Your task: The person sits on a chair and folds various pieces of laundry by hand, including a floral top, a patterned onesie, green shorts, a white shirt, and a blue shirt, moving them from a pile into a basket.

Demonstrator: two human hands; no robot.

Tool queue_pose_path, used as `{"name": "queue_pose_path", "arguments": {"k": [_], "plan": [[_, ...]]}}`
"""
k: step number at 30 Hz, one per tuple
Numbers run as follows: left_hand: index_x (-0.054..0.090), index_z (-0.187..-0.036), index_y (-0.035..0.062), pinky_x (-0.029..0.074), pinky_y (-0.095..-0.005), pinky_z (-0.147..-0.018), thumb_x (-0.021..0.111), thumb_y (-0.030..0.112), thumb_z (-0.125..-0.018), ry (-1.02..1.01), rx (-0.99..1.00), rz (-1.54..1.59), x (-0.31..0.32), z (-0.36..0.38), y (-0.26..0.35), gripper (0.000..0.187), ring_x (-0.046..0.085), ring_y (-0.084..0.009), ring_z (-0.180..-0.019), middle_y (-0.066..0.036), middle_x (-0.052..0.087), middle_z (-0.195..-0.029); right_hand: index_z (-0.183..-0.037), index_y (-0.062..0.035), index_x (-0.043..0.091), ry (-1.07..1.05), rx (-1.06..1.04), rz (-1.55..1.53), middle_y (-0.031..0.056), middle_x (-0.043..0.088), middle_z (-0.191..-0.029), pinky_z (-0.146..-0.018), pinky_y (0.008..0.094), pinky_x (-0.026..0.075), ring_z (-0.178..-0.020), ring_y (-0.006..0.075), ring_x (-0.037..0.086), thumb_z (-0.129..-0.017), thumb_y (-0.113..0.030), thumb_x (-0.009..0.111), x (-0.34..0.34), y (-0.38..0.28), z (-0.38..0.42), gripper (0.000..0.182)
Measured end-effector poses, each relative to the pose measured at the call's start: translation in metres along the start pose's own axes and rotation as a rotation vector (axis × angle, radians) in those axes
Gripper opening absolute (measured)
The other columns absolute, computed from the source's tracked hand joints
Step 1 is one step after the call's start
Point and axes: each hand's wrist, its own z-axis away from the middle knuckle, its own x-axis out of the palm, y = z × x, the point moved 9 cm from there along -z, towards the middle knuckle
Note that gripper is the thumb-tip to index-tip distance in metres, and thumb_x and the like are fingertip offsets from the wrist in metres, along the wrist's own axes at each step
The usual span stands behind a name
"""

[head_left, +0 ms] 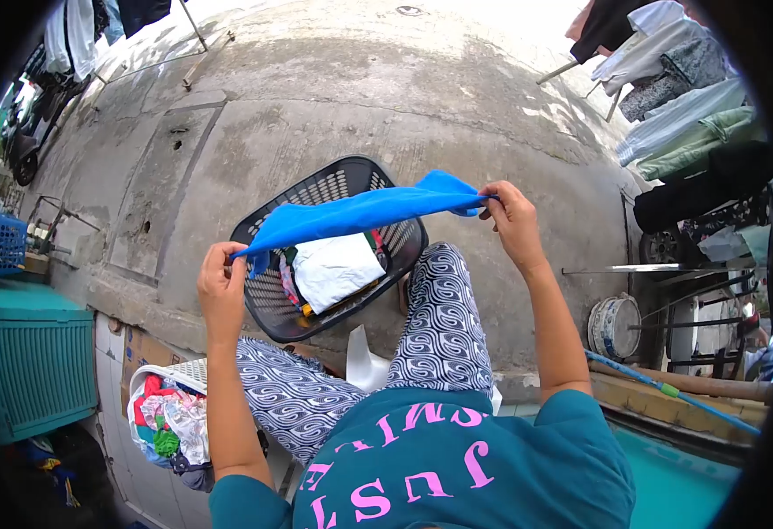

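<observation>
A bright blue piece of cloth (342, 217), perhaps a garment, is stretched between my two hands above a dark laundry basket (267, 315). My left hand (224, 275) pinches its left end, and my right hand (511, 220) pinches the right end, a little higher and farther out. The cloth's exact kind does not show. Inside the dark basket, below the cloth, lie a folded white garment (338, 271) and some coloured clothes around it. Part of the basket's inside is hidden by the blue cloth.
By my left side stands a white basket (183, 374) heaped with crumpled clothes. A teal slatted cabinet (29, 366) is at far left. Clothes (699, 106) hang on racks at upper right and upper left. A paint-stained bucket (614, 326) and a blue pole (668, 388) lie to the right.
</observation>
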Motion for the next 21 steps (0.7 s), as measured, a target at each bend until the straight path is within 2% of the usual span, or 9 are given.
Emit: {"name": "queue_pose_path", "arguments": {"k": [3,7,9,10,12,13,15,17,21], "plan": [[0.055,-0.086,0.0018,0.040,-0.0248,-0.056,0.051,-0.003,-0.076,-0.085,0.074,0.031,0.020,0.048,0.028,0.011,0.052,-0.0140,-0.069,-0.007,0.056,-0.086,-0.087,-0.0035,0.055,0.068,-0.101,0.296,0.0082,0.058,-0.087,-0.063,0.0305,0.048,-0.073,0.0233,0.060,-0.078,0.003,0.053,-0.048,-0.001,0.064,0.012],[0.055,-0.083,0.0023,0.045,-0.0326,-0.069,0.055,-0.002,-0.072,-0.387,-0.090,0.024,0.081,0.137,0.013,0.012,0.056,-0.0231,-0.083,-0.009,0.056,-0.091,-0.088,-0.0054,0.054,-0.194,0.101,0.406,0.0092,0.058,-0.088,-0.069,0.0346,0.047,-0.082,0.0278,0.058,-0.076,0.000,0.054,-0.068,0.049,0.160,0.013],[0.057,-0.092,0.0044,0.043,-0.0380,-0.083,0.060,0.005,-0.073,-0.695,0.042,-0.236,0.128,0.199,-0.021,0.019,0.052,-0.0310,-0.099,-0.015,0.048,-0.115,-0.095,-0.0048,0.055,-0.494,0.368,0.426,0.0101,0.058,-0.093,-0.079,0.0340,0.043,-0.093,0.0235,0.055,-0.077,-0.006,0.056,-0.055,0.121,0.228,0.018],[0.057,-0.098,0.0049,0.042,-0.0356,-0.087,0.062,0.008,-0.074,-0.832,0.011,-0.283,0.148,0.232,-0.063,0.025,0.052,-0.0305,-0.101,-0.018,0.042,-0.124,-0.095,-0.0048,0.055,-0.481,0.377,0.425,0.0101,0.058,-0.093,-0.079,0.0340,0.043,-0.093,0.0235,0.055,-0.077,-0.006,0.056,-0.050,0.151,0.250,0.018],[0.056,-0.102,0.0035,0.040,-0.0350,-0.089,0.061,0.018,-0.078,-0.836,-0.440,0.209,0.178,0.242,-0.111,0.028,0.053,-0.0276,-0.102,-0.018,0.044,-0.123,-0.099,-0.0057,0.056,-0.484,0.821,-0.029,0.0082,0.057,-0.101,-0.082,0.0346,0.041,-0.099,0.0215,0.052,-0.083,-0.022,0.055,-0.028,0.225,0.305,0.023],[0.056,-0.102,0.0035,0.040,-0.0350,-0.089,0.061,0.018,-0.078,-0.845,-0.440,0.203,0.189,0.238,-0.116,0.028,0.053,-0.0276,-0.102,-0.018,0.044,-0.123,-0.099,-0.0057,0.056,-0.480,0.828,-0.036,0.0082,0.057,-0.101,-0.082,0.0346,0.041,-0.099,0.0215,0.052,-0.083,-0.022,0.055,-0.021,0.236,0.307,0.023],[0.054,-0.106,-0.0002,0.042,-0.0333,-0.087,0.053,0.029,-0.086,-0.977,-0.702,0.265,0.222,0.232,-0.127,0.035,0.051,-0.0224,-0.106,-0.016,0.042,-0.127,-0.110,-0.0078,0.054,-0.365,1.390,-0.854,0.0082,0.056,-0.112,-0.090,0.0321,0.038,-0.107,0.0188,0.050,-0.085,-0.039,0.052,0.025,0.247,0.327,0.040],[0.049,-0.115,0.0007,0.040,-0.0344,-0.090,0.046,0.040,-0.088,-1.201,-0.960,0.430,0.255,0.244,-0.110,0.048,0.051,-0.0240,-0.107,-0.015,0.045,-0.125,-0.113,-0.0074,0.053,-0.267,1.363,-0.954,0.0082,0.054,-0.116,-0.092,0.0343,0.037,-0.110,0.0201,0.048,-0.085,-0.045,0.050,0.053,0.234,0.314,0.047],[0.042,-0.123,0.0001,0.037,-0.0384,-0.095,0.045,0.046,-0.087,-1.117,-1.088,0.277,0.291,0.250,-0.106,0.058,0.050,-0.0261,-0.108,-0.014,0.050,-0.121,-0.119,-0.0031,0.048,-0.062,1.233,-1.160,0.0124,0.053,-0.118,-0.094,0.0404,0.039,-0.112,0.0250,0.048,-0.083,-0.045,0.053,0.076,0.219,0.286,0.055]]}}
